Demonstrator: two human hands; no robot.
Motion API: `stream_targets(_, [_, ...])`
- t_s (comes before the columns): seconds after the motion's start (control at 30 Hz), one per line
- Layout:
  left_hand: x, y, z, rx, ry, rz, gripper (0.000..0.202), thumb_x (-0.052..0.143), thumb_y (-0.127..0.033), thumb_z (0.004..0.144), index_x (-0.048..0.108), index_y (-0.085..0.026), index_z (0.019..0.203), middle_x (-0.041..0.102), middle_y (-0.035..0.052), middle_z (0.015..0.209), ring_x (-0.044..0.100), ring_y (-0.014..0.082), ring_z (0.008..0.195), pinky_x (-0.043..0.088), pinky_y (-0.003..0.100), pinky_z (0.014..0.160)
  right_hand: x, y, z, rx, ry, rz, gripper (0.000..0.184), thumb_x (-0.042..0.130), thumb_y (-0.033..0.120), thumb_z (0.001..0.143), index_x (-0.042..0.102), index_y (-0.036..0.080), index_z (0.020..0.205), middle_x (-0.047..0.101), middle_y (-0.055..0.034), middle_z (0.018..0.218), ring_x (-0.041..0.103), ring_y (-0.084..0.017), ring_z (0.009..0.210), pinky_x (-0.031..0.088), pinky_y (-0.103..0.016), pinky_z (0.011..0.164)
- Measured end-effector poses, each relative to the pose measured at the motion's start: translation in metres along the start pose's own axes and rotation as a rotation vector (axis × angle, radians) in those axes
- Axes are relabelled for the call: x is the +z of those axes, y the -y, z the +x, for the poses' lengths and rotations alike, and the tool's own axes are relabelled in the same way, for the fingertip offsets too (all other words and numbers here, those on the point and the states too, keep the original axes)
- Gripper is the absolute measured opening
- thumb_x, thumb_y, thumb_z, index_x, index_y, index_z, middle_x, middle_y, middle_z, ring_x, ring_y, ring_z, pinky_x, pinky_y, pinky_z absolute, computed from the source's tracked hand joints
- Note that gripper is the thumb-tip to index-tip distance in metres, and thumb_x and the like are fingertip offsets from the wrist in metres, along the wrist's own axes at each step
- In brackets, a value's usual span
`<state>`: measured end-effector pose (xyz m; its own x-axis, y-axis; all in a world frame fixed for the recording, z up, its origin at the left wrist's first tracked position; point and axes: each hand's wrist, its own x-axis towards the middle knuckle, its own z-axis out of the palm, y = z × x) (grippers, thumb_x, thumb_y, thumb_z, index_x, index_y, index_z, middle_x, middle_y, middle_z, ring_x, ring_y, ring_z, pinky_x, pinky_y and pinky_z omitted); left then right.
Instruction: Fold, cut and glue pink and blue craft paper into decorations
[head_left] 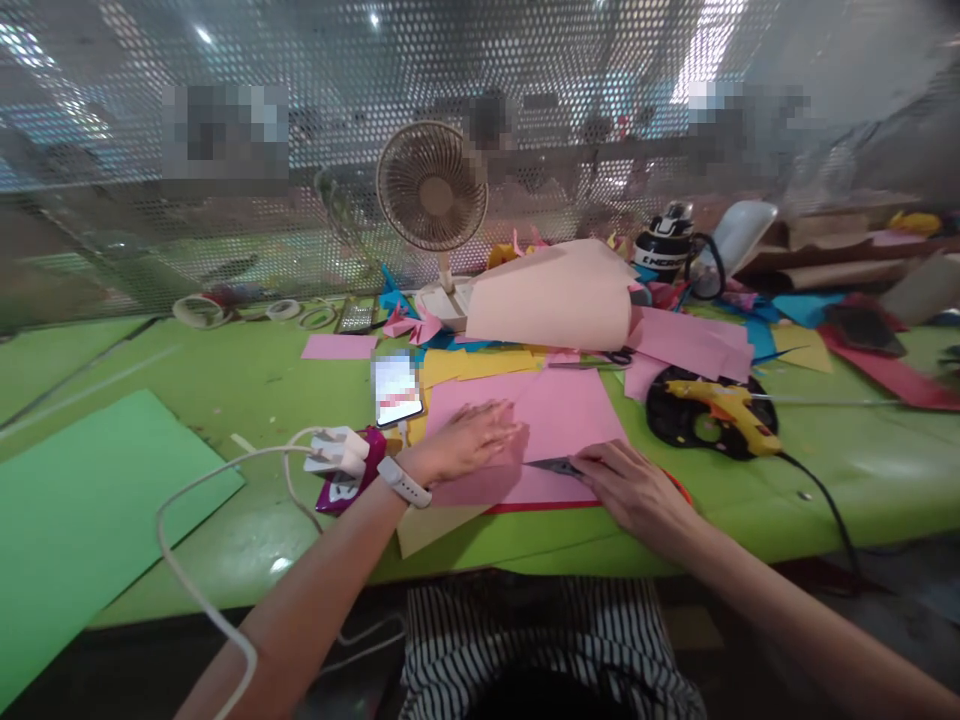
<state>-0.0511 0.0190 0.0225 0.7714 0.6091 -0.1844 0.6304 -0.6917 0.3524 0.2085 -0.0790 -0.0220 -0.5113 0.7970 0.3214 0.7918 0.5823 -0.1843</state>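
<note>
My left hand (476,435), with a white band at the wrist, lies flat on a sheet of pink paper (577,410), fingers stretched out. In my right hand (634,490) is a pair of scissors (553,465), its dark blades pointing left across the pink sheet, toward my left hand. The fingers wrap round the scissors, and an orange-red handle shows partly behind the hand. Beneath the pink sheet, a red edge and a pale yellow sheet (431,528) stick out at the front.
A glue gun (724,410) rests on a black pad to the right. Left of my hands are a phone (397,388), a plugged charger (335,452) with a white cable, and a green sheet (112,500). Behind stand a fan (433,190), a curled pale pink sheet (555,298) and a black bottle (664,245).
</note>
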Motion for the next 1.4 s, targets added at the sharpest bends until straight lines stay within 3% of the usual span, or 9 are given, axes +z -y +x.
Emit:
stream_targets(0.1, [-0.01, 0.002, -0.001, -0.02, -0.094, -0.092, 0.03, 0.046, -0.022, 0.085, 0.057, -0.024, 0.113, 0.042, 0.0063, 0.133, 0.041, 0.0248, 0.12, 0.03, 0.04, 0.101, 0.001, -0.001, -0.001, -0.011, 0.005, -0.011, 0.028, 0.045, 0.012, 0.087, 0.058, 0.015, 0.112, 0.059, -0.0101, 0.102, 0.053, -0.022, 0.092, 0.047, -0.037, 0.081])
stream_targets(0.2, [-0.016, 0.005, -0.002, -0.03, -0.042, -0.225, 0.022, 0.05, -0.018, 0.08, 0.058, -0.019, 0.1, 0.052, 0.0069, 0.108, 0.055, 0.0191, 0.096, 0.043, 0.032, 0.087, 0.002, 0.0, -0.002, -0.004, 0.009, -0.015, 0.028, 0.044, 0.012, 0.088, 0.057, 0.014, 0.112, 0.058, -0.0105, 0.103, 0.052, -0.022, 0.093, 0.047, -0.037, 0.081])
stream_targets(0.43, [-0.012, 0.012, -0.001, 0.026, -0.021, -0.283, 0.02, 0.049, -0.018, 0.081, 0.054, -0.02, 0.1, 0.049, 0.0048, 0.101, 0.052, 0.0172, 0.092, 0.042, 0.031, 0.087, 0.006, 0.01, 0.009, 0.022, 0.031, -0.05, 0.029, 0.043, 0.013, 0.088, 0.055, 0.015, 0.115, 0.058, -0.0097, 0.105, 0.051, -0.023, 0.093, 0.045, -0.039, 0.081])
stream_targets(0.97, [-0.008, 0.016, -0.002, -0.001, -0.025, -0.307, 0.021, 0.049, -0.021, 0.083, 0.054, -0.02, 0.104, 0.048, 0.0055, 0.104, 0.052, 0.0179, 0.094, 0.042, 0.031, 0.088, 0.006, 0.019, 0.014, -0.048, 0.034, -0.028, 0.03, 0.044, 0.011, 0.086, 0.056, 0.014, 0.114, 0.058, -0.0111, 0.104, 0.051, -0.023, 0.093, 0.047, -0.038, 0.08])
stream_targets(1.23, [-0.006, 0.019, -0.002, 0.019, -0.035, -0.312, 0.023, 0.049, -0.021, 0.083, 0.053, -0.02, 0.105, 0.048, 0.0056, 0.106, 0.052, 0.0178, 0.094, 0.042, 0.031, 0.089, 0.003, 0.017, 0.011, -0.011, 0.052, 0.013, 0.029, 0.042, 0.012, 0.088, 0.055, 0.015, 0.114, 0.057, -0.0104, 0.103, 0.052, -0.023, 0.093, 0.047, -0.039, 0.08])
stream_targets(1.4, [-0.008, 0.018, -0.002, 0.023, -0.028, -0.319, 0.022, 0.049, -0.021, 0.083, 0.053, -0.02, 0.104, 0.049, 0.0057, 0.104, 0.052, 0.0175, 0.092, 0.043, 0.032, 0.088, 0.0, 0.012, 0.006, 0.013, -0.015, 0.05, 0.027, 0.04, 0.015, 0.09, 0.055, 0.013, 0.113, 0.058, -0.0116, 0.103, 0.053, -0.022, 0.092, 0.048, -0.039, 0.079])
